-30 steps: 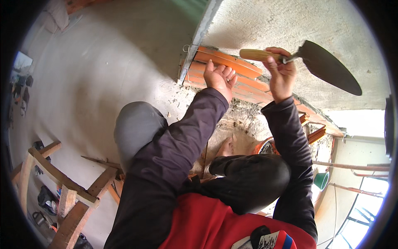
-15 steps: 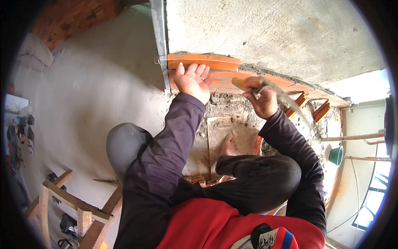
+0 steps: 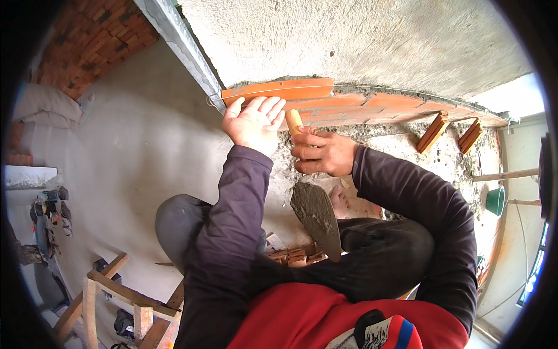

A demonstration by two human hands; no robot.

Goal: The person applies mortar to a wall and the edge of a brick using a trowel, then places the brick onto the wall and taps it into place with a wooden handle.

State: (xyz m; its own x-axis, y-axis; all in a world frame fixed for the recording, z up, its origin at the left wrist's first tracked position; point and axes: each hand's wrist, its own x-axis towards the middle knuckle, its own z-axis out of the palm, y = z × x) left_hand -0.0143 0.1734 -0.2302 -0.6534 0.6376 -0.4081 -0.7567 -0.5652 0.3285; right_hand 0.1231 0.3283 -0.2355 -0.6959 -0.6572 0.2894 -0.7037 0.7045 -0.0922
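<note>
My left hand (image 3: 256,125) is open, palm up and fingers stretched, against the lower front of an orange brick (image 3: 296,89). That brick lies at the left end of the low wall's top course, beside an upright metal post. Just to the right, my right hand (image 3: 326,152) is closed on a trowel (image 3: 317,218). The wooden handle points up toward the wall, and the grey, mortar-smeared blade hangs toward my lap. A thin string (image 3: 401,93) runs along the brick course.
The metal post (image 3: 186,49) stands at the wall's left end. Two bricks (image 3: 433,132) lean on the wall at right. A green bucket (image 3: 495,202) is at far right, a wooden frame (image 3: 125,291) at lower left. Broken bricks (image 3: 296,257) lie below me, a brick stack (image 3: 93,43) far left.
My right hand has moved left and turned the trowel, so its blade swung from pointing right to pointing down toward me. My left hand stays at the brick; the whole view has shifted.
</note>
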